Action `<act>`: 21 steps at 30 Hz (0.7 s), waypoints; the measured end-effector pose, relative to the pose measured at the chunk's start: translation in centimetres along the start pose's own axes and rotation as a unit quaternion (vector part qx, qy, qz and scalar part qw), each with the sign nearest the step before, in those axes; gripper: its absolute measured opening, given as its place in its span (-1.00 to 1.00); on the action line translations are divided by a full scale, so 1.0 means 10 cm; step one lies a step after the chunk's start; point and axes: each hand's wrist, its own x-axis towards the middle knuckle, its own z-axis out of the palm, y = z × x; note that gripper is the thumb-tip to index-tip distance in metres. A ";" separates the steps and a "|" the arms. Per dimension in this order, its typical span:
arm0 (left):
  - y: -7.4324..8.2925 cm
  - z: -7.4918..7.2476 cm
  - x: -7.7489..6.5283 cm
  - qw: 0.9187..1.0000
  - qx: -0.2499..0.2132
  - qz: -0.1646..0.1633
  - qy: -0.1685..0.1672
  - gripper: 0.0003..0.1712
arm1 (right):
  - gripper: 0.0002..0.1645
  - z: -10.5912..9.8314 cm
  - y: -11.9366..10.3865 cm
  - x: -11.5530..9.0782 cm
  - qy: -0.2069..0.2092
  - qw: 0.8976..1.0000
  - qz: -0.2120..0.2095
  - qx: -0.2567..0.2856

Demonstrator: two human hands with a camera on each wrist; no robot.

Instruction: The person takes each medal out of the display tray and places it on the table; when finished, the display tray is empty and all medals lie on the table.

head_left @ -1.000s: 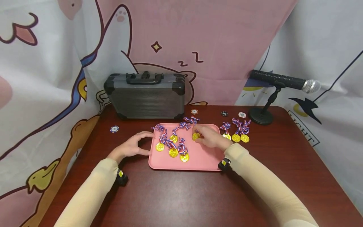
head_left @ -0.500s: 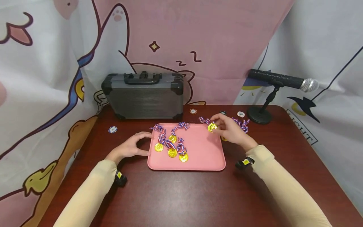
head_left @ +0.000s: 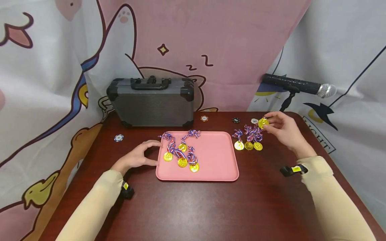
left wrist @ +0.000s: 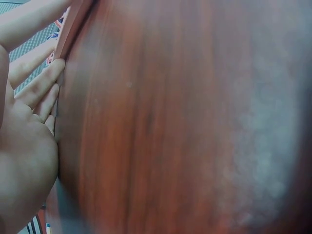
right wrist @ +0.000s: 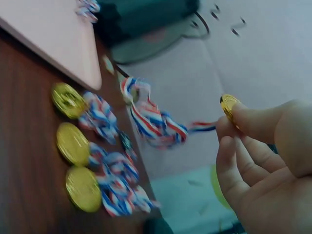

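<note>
My right hand pinches a gold medal between thumb and fingers, above the table's right side. In the right wrist view its knotted red, white and blue ribbon dangles from the medal. Below it, three gold medals lie in a row beside the pink tray, their ribbons bundled behind them. Several more medals lie on the tray's left half. My left hand is at the tray's left edge, thumb and fingers spread apart; in the left wrist view the fingertips touch the rim.
A grey case with black corners stands behind the tray. Loose poker chips lie on the table, including a blue one at left and a black one behind the medals. A microphone on a stand occupies the back right.
My right hand has lifted the medal off the tray and carried it right, past the tray's edge to above the three medals. The left hand has stayed at the tray's left edge.
</note>
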 end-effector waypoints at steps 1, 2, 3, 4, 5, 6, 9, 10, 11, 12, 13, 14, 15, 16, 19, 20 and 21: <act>0.00 0.00 0.00 1.000 0.000 -0.001 0.000 -0.09 | -0.49 -0.06 0.03 0.00 0.012 1.000 0.007 -0.007; 0.00 -0.01 0.00 1.000 0.000 0.000 0.000 -0.09 | -0.47 -0.12 0.06 0.01 0.025 1.000 0.013 -0.011; 0.00 -0.01 0.00 1.000 0.001 0.003 0.000 -0.09 | -0.47 -0.17 0.10 0.01 0.038 0.999 0.020 -0.013; 0.00 -0.01 0.01 1.000 0.001 0.007 0.000 -0.09 | -0.47 -0.22 0.13 0.02 0.051 0.998 0.030 -0.007; -0.01 -0.01 0.01 1.000 0.001 0.014 -0.001 -0.09 | -0.46 -0.25 0.17 0.02 0.062 0.997 0.036 -0.003; -0.01 -0.01 0.01 1.000 0.001 0.021 0.000 -0.09 | -0.46 -0.28 0.22 0.02 0.072 0.997 0.042 0.004; -0.02 0.00 0.00 0.999 0.003 0.033 0.001 -0.10 | -0.50 -0.32 0.38 -0.01 0.085 0.994 0.056 0.031; -0.02 0.00 0.00 0.999 0.002 0.033 0.002 -0.10 | -0.50 -0.31 0.44 -0.02 0.081 0.994 0.061 0.035; -0.02 0.01 0.00 0.999 0.003 0.035 0.002 -0.11 | -0.51 -0.30 0.50 -0.05 0.075 0.995 0.063 0.033; -0.02 0.01 0.00 1.000 0.003 0.030 0.002 -0.10 | -0.51 -0.28 0.56 -0.08 0.064 0.995 0.065 0.029; -0.02 0.01 0.00 1.000 0.002 0.026 0.001 -0.10 | -0.51 -0.26 0.62 -0.11 0.051 0.996 0.069 0.020; -0.02 0.00 0.01 1.000 0.002 0.021 0.001 -0.10 | -0.50 -0.23 0.67 -0.13 0.035 0.997 0.071 0.009; -0.02 0.00 0.01 1.000 0.001 0.017 0.000 -0.10 | -0.49 -0.20 0.72 -0.16 0.017 0.997 0.075 -0.003; -0.02 0.00 0.01 1.000 0.000 0.013 0.000 -0.10 | -0.48 -0.18 0.77 -0.19 -0.002 0.997 0.079 -0.014; -0.02 0.00 0.01 1.000 0.000 0.005 0.000 -0.10 | -0.49 -0.11 0.85 -0.26 -0.053 0.994 0.088 -0.045; -0.02 0.00 0.01 1.000 0.000 0.005 0.000 -0.09 | -0.50 -0.10 0.87 -0.28 -0.067 0.992 0.091 -0.053; -0.03 0.00 0.01 1.000 0.000 0.006 0.000 -0.09 | -0.51 -0.09 0.88 -0.29 -0.077 0.991 0.091 -0.062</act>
